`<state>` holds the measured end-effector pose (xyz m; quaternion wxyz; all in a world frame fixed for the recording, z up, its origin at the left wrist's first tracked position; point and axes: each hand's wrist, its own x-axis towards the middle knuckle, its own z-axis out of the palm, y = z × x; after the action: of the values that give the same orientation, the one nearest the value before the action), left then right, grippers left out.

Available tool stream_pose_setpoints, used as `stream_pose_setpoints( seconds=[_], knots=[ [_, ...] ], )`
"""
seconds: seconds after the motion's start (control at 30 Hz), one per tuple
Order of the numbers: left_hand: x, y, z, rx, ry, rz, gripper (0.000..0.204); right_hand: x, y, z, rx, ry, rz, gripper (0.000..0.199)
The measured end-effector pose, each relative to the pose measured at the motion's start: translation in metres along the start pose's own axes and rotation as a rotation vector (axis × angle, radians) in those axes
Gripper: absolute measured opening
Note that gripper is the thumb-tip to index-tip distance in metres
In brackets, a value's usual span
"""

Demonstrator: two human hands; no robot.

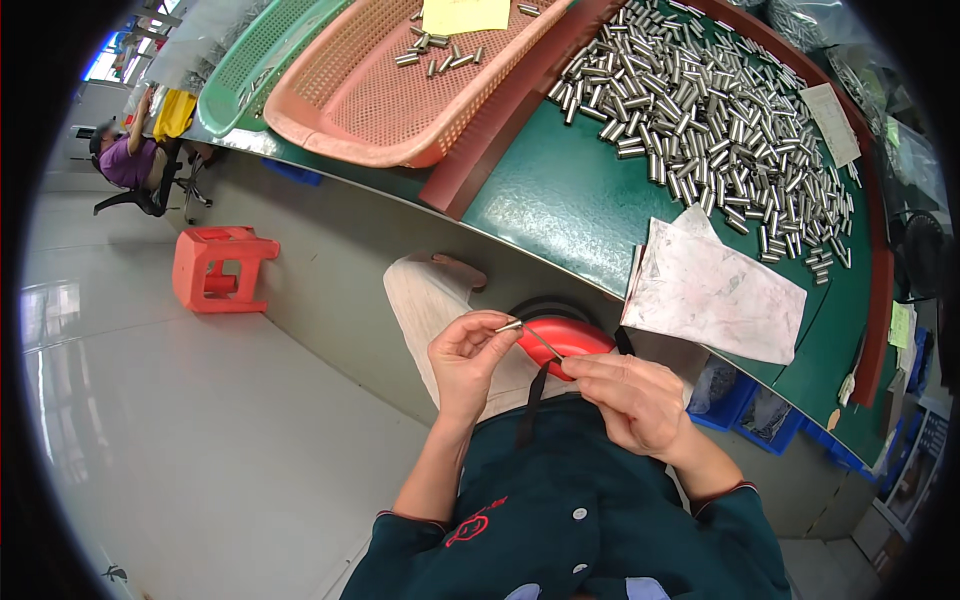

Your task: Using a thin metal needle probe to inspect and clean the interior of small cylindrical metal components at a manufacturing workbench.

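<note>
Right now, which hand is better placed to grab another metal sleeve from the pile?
Probably the right hand: the pile of metal sleeves lies on its side, though it pinches a thin pin. The left hand holds a sleeve.

Green bench (560,200) under metal cylinders (700,120)

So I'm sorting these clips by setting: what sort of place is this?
Probably a small factory or assembly workshop: a green workbench heaped with small metal tubes, plastic baskets beside it, and the left hand holding one tube.
</note>
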<state>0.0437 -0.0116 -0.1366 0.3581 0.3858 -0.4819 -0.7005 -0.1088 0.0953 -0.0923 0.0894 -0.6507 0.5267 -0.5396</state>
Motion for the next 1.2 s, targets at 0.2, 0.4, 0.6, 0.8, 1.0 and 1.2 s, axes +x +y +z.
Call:
stream_pose_setpoints(
  seconds=[0.2, 0.4, 0.6, 0.8, 1.0, 1.2],
  knots=[
    [-0.005, -0.001, 0.004, 0.161, 0.003, 0.129, 0.012, -0.002, -0.001, -0.003, 0.000, 0.017, -0.051, 0.023],
    [-0.004, -0.002, 0.005, 0.149, -0.055, 0.108, 0.013, -0.006, -0.003, -0.006, -0.010, 0.111, -0.005, 0.027],
    [0.003, -0.010, -0.012, -0.140, -0.078, -0.082, 0.012, -0.002, -0.007, -0.009, 0.093, 0.222, 0.056, 0.024],
    [0.004, -0.029, -0.023, -0.786, -0.325, -0.448, 0.014, 0.000, -0.006, -0.003, 0.108, 0.227, 0.036, 0.025],
    [0.002, -0.034, -0.021, -0.922, -0.310, -0.550, 0.015, 0.001, -0.003, 0.002, 0.093, 0.218, 0.036, 0.027],
    [0.002, -0.035, -0.021, -0.893, -0.252, -0.566, 0.015, 0.002, 0.000, 0.004, 0.073, 0.188, 0.032, 0.023]
  ],
)
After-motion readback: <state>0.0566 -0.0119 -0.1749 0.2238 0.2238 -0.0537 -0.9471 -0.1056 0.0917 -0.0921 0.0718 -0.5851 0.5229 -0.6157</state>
